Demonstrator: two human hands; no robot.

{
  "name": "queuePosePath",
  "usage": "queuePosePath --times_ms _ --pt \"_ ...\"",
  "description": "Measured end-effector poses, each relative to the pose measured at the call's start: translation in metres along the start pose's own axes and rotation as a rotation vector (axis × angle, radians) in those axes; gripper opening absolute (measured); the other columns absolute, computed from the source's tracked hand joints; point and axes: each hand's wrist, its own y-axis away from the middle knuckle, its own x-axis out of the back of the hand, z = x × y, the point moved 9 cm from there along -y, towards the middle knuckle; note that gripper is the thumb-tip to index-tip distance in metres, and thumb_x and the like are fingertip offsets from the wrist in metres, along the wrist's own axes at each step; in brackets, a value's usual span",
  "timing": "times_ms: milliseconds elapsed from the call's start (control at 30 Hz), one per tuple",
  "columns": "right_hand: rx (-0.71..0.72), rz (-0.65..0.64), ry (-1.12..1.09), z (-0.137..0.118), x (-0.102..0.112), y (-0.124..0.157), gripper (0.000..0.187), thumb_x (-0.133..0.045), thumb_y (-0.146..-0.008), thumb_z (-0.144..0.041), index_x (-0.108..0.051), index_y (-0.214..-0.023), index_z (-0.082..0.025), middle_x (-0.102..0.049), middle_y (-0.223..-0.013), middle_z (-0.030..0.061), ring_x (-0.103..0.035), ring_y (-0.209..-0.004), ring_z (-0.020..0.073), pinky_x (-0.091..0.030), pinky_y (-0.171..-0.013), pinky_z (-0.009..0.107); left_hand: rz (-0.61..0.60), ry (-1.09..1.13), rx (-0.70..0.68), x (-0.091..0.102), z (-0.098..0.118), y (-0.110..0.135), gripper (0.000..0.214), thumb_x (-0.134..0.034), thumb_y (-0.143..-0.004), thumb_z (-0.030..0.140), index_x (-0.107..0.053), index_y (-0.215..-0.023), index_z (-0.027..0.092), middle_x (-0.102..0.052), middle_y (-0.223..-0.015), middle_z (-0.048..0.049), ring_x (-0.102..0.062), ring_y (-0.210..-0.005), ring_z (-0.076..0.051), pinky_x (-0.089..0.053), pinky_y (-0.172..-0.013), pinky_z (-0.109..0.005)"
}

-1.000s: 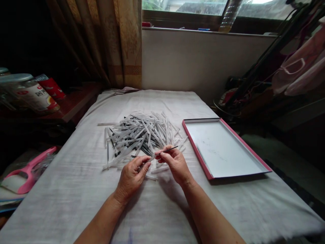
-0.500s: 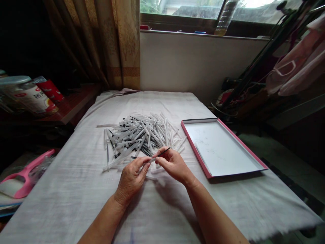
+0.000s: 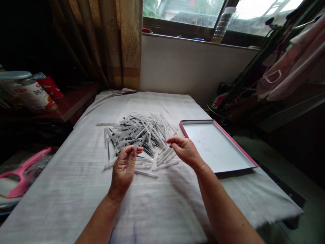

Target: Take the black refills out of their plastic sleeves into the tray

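A heap of clear pen barrels and black refills (image 3: 142, 130) lies on the cloth-covered table (image 3: 152, 210). At the near left of the heap, my left hand (image 3: 124, 166) pinches a translucent pen barrel (image 3: 135, 148) between thumb and fingers, its end pointing up towards me. My right hand (image 3: 185, 149) is apart from it, over the heap's right side, with fingertips pressed together. What those fingertips hold, if anything, is too small to make out. Several loose pen barrels (image 3: 146, 174) lie in front of the heap, between my hands.
To the right lies a shallow pink-edged box lid (image 3: 236, 144) with a white inside, partly behind my right hand. Pink-handled scissors (image 3: 22, 173) are at the left, below a side table with a lidded jar (image 3: 30, 93). A curtain (image 3: 122, 47) hangs behind.
My hands were together on a black refill and a pen barrel. They have moved apart, the left tilting its barrel upright, the right shifting right. The refill no longer shows between them.
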Motion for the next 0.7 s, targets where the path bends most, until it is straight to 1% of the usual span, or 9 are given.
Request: queuePosePath --times_ms 67,167,233,300,400,533,633,700 --pt "0.025 -0.057 0.205 0.003 -0.012 0.004 0.027 -0.052 -0.080 -0.012 -0.075 -0.088 -0.022 -0.074 -0.093 0.0031 -0.067 -0.084 0.0162 -0.050 -0.081 0.028 0.009 -0.013 -0.016 0.001 -0.002 0.000 0.028 -0.060 -0.088 0.045 -0.063 -0.100 0.020 -0.072 -0.095 -0.0056 -0.068 -0.087 -0.018 -0.053 -0.084 -0.031" --pt "0.053 -0.193 0.458 0.006 -0.038 0.011 0.028 -0.053 -0.085 -0.015 -0.075 -0.099 -0.025 -0.072 -0.103 0.0034 -0.066 -0.087 0.0165 -0.048 -0.077 0.026 0.026 -0.037 -0.021 0.003 -0.008 -0.002 0.025 -0.062 -0.088 0.042 -0.063 -0.100 0.020 -0.070 -0.090 -0.0033 -0.067 -0.077 -0.015 -0.053 -0.075 -0.027" --pt "0.064 -0.272 0.575 0.008 -0.051 0.014 0.027 -0.053 -0.088 -0.020 -0.074 -0.103 -0.027 -0.071 -0.107 0.0039 -0.065 -0.091 0.0176 -0.046 -0.074 0.026 0.038 -0.042 -0.006 0.005 -0.012 -0.004 0.025 -0.063 -0.086 0.042 -0.063 -0.099 0.020 -0.070 -0.087 -0.0026 -0.066 -0.071 -0.013 -0.053 -0.069 -0.025" --pt "0.059 -0.308 0.658 0.011 -0.055 0.016 0.027 -0.051 -0.089 -0.022 -0.074 -0.103 -0.027 -0.069 -0.107 0.0044 -0.064 -0.093 0.0184 -0.045 -0.073 0.026 0.059 -0.043 0.014 0.008 -0.014 -0.007 0.027 -0.064 -0.085 0.044 -0.063 -0.097 0.020 -0.070 -0.084 -0.0026 -0.065 -0.067 -0.013 -0.052 -0.065 -0.024" --pt "0.035 -0.305 0.724 0.015 -0.051 0.016 0.028 -0.050 -0.089 -0.020 -0.074 -0.102 -0.027 -0.068 -0.107 0.0048 -0.063 -0.093 0.0184 -0.044 -0.072 0.026 0.106 -0.020 0.049 0.015 -0.015 -0.013 0.032 -0.065 -0.083 0.047 -0.064 -0.095 0.019 -0.070 -0.082 -0.0031 -0.064 -0.064 -0.013 -0.050 -0.059 -0.023" --pt "0.019 -0.278 0.742 0.014 -0.043 0.016 0.028 -0.050 -0.089 -0.020 -0.073 -0.104 -0.027 -0.068 -0.109 0.0046 -0.063 -0.094 0.0183 -0.044 -0.071 0.026 0.213 0.082 0.093 0.033 -0.020 -0.020 0.036 -0.066 -0.080 0.050 -0.063 -0.097 0.018 -0.069 -0.081 -0.0027 -0.065 -0.061 -0.012 -0.048 -0.054 -0.021" --pt "0.045 -0.251 0.705 0.002 -0.045 0.015 0.027 -0.050 -0.090 -0.022 -0.073 -0.104 -0.027 -0.068 -0.108 0.0045 -0.063 -0.093 0.0180 -0.044 -0.071 0.025 0.298 0.118 0.090 0.048 -0.021 -0.024 0.037 -0.069 -0.077 0.049 -0.063 -0.096 0.018 -0.069 -0.080 -0.0016 -0.065 -0.060 -0.011 -0.047 -0.054 -0.020" --pt "0.090 -0.261 0.655 -0.011 -0.054 0.016 0.027 -0.050 -0.091 -0.022 -0.072 -0.104 -0.027 -0.069 -0.107 0.0045 -0.064 -0.091 0.0174 -0.044 -0.071 0.025 0.369 0.127 0.067 0.061 -0.019 -0.026 0.036 -0.069 -0.076 0.047 -0.062 -0.095 0.018 -0.068 -0.080 -0.0009 -0.065 -0.060 -0.010 -0.047 -0.053 -0.019"
